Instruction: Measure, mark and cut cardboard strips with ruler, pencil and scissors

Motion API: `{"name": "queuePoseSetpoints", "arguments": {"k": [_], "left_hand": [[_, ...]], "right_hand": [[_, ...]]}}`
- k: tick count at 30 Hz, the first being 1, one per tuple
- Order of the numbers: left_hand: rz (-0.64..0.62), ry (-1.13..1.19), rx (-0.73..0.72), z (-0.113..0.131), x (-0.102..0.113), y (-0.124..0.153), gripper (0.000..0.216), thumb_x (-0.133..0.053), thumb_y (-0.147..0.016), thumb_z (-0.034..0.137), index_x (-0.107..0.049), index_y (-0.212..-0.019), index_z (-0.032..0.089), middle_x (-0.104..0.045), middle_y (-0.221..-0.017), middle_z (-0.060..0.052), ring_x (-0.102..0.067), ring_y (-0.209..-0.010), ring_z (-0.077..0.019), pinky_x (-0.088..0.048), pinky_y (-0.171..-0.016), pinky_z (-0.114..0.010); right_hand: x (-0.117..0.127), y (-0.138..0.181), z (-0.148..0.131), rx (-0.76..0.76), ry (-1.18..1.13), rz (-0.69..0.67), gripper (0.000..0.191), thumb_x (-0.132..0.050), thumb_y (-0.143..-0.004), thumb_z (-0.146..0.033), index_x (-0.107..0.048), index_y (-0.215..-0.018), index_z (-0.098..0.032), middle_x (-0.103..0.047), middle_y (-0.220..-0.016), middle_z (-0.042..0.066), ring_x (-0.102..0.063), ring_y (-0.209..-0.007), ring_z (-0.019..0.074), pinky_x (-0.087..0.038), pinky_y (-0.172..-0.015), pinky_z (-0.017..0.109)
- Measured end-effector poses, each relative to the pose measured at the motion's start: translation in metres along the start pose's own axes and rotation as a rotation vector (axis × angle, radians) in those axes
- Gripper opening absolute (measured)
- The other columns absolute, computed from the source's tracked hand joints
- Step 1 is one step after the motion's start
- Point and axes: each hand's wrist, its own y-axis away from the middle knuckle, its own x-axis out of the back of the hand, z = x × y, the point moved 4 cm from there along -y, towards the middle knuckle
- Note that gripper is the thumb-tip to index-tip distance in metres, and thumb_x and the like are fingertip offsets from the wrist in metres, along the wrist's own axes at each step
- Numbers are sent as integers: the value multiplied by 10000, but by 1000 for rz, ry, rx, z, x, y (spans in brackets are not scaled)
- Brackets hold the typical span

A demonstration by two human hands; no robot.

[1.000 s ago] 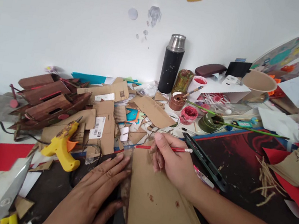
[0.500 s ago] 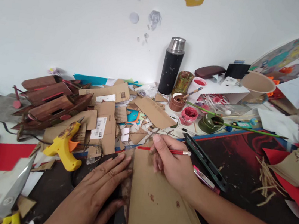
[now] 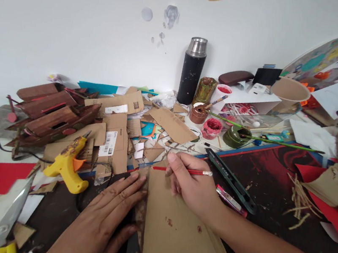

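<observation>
My right hand [image 3: 190,181] grips a red pencil [image 3: 195,172] with a white eraser end. Its tip points left, at the top left corner of a brown cardboard piece [image 3: 175,247], and the hand rests on that piece. Fingers outstretched and flat, my left hand [image 3: 110,211] presses on a narrow clear-looking strip [image 3: 140,207], which resembles a ruler, along the cardboard's left edge. Just right of my right hand lie a dark green utility knife [image 3: 232,181] and a pink pen-like item [image 3: 230,199].
Left are a yellow glue gun [image 3: 69,166], scissors [image 3: 10,212] and a brown model boat [image 3: 58,117]. Cardboard scraps [image 3: 172,125] lie ahead, before a black flask [image 3: 192,72]. Paint jars, pink [image 3: 212,129] and green [image 3: 236,136], stand behind my right hand. Twine [image 3: 300,207] lies right.
The whole view has shifted slightly, so things sit a little further left and higher. Both hands, the pencil and the cardboard keep nearly the same positions relative to one another.
</observation>
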Motion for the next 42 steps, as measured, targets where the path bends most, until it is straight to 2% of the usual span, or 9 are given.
{"name": "queuePoseSetpoints", "arguments": {"k": [16, 22, 30, 42], "left_hand": [[13, 3, 17, 1, 3, 0, 383, -463, -1148, 354, -556, -1489, 209, -567, -1685, -108, -558, -1547, -266, -645, -1100, -462], [2, 52, 33, -1, -1, -1, 400, -511, -1132, 335, -542, -1515, 223, -550, -1701, -111, -501, -1589, -280, -622, -1140, -488], [-4, 48, 30, 3, 1, -2, 411, -533, -1107, 293, -546, -1509, 209, -563, -1689, -128, -551, -1555, -298, -624, -1142, -506], [10, 60, 38, 3, -1, -1, 387, -558, -1088, 265, -565, -1472, 212, -582, -1674, -133, -569, -1540, -287, -605, -1170, -478]], "right_hand": [[0, 1, -3, 16, 6, -17, 490, -580, -1100, -578, -642, -769, -222, -552, -486, -56, -534, -431, 125, -404, -486, 262], [0, 1, -3, 39, 30, -26, 477, -568, -1115, -538, -640, -768, -220, -553, -493, -57, -533, -441, 123, -409, -500, 263], [0, 3, -4, 49, 62, -38, 489, -560, -1122, -556, -633, -766, -228, -556, -515, -52, -534, -466, 133, -420, -528, 282], [-1, 4, -6, 113, 159, -22, 460, -542, -1137, -474, -621, -757, -226, -540, -558, -45, -525, -528, 141, -418, -589, 297]]}}
